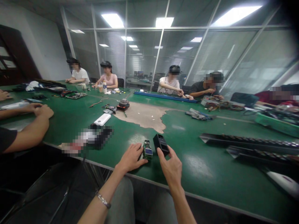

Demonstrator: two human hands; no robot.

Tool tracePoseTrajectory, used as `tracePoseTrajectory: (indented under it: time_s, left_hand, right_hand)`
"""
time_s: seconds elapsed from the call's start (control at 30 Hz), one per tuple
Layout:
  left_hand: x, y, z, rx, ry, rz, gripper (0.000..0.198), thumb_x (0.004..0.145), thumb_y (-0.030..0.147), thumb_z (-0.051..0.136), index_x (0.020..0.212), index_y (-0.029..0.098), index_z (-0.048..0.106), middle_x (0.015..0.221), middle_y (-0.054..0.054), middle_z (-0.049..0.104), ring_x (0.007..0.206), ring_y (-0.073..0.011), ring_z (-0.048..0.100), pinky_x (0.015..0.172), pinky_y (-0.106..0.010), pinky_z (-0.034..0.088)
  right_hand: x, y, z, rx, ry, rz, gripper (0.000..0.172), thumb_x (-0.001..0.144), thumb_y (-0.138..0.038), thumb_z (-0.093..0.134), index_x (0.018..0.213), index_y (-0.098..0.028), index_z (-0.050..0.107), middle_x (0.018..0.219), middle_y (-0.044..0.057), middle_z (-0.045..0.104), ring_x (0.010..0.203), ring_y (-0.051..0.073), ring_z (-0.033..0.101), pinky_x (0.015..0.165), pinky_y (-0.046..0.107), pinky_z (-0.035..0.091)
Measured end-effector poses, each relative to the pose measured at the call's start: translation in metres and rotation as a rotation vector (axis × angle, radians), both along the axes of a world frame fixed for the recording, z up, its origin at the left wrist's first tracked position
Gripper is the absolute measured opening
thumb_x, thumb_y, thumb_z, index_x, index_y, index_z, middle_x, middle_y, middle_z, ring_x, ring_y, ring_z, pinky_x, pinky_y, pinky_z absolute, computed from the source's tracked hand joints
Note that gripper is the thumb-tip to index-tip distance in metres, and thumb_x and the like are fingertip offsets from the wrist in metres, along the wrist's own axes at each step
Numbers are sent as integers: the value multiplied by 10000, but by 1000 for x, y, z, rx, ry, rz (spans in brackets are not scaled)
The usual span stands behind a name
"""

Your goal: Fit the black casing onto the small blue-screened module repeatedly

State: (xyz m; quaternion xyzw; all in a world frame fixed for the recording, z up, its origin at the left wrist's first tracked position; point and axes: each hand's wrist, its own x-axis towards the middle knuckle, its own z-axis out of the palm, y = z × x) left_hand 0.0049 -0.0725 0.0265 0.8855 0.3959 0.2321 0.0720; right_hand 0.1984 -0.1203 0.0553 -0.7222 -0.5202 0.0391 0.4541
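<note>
A green circuit board point(148, 151) with a small dark screen lies on the green table point(196, 165) near its front edge. My left hand point(132, 157) rests at the left side of the board, palm down, fingers spread and thumb by its lower end. To the right, my right hand point(171, 163) grips a black rectangular case point(161, 144) between thumb and fingers, tilted, its upper end pointing away from me. The case and the board are apart, with a narrow strip of table between them.
A white device point(102, 119) and a speaker-like part point(123, 104) are at the left. Gray gloves point(198, 114) lie beyond the case. Long black metal strips point(252, 141) and a green basket point(277, 123) are at right. Another person's hands point(43, 110) rest at left.
</note>
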Motion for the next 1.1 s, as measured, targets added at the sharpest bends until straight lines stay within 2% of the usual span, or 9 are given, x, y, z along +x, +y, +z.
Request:
tracePoseTrajectory:
  time_s: [0.13,0.33,0.5,0.57,0.67,0.8,0.97,1.1]
  left_hand:
    - [0,-1,1,19,-4,-4,640,845,547,579,1380,253,386,1421,-104,436,1330,-278,381,1123,-492,270]
    - [-1,-3,5,12,-27,-13,623,869,519,557,1400,261,358,1400,-103,454,1316,-273,393,1119,-490,278]
    - [-2,-3,4,-22,-24,-19,566,876,499,544,1365,254,402,1415,-103,443,1336,-276,370,1136,-507,240]
    - [-2,-1,1,-42,-23,-15,584,868,502,545,1368,239,398,1436,-113,422,1351,-279,352,1144,-508,224]
    - [-2,3,-3,-80,-20,-14,708,826,481,579,1425,214,311,1483,-135,360,1380,-291,310,1145,-524,210]
    - [-2,6,-6,-95,-23,-18,832,770,372,596,1473,176,197,1528,-159,269,1410,-299,251,1146,-527,201]
    - [-2,6,-5,-86,-33,-27,872,741,358,599,1478,165,175,1537,-164,247,1415,-303,238,1147,-524,199]
    - [-1,6,-7,-92,-31,-21,897,720,347,621,1478,165,178,1541,-164,234,1422,-299,218,1153,-515,191]
  right_hand:
    - [-26,9,11,38,-117,93,459,843,-528,507,1124,-183,619,1038,100,688,965,235,625,857,321,415]
    - [-44,14,13,-81,-238,58,389,847,-509,499,1024,-190,634,919,95,699,878,246,631,796,331,391]
    - [-51,9,14,-138,-275,60,365,838,-495,513,1003,-192,630,924,106,694,905,259,625,833,362,371]
    - [-52,7,9,-140,-289,40,419,831,-497,522,1073,-167,612,976,132,687,944,271,620,863,381,363]
    - [-53,5,-4,-144,-317,14,523,830,-491,527,1194,-116,557,1042,169,672,1017,285,602,914,404,344]
    - [-55,0,-22,-159,-333,20,541,840,-479,520,1238,-113,530,1089,165,664,1071,288,582,968,427,310]
    - [-55,-5,-36,-138,-305,33,565,849,-451,512,1312,-129,475,1163,151,643,1102,284,568,988,427,301]
    - [-52,-2,-39,-109,-271,27,743,814,-537,537,1368,-58,410,1212,207,607,1118,319,555,979,431,319]
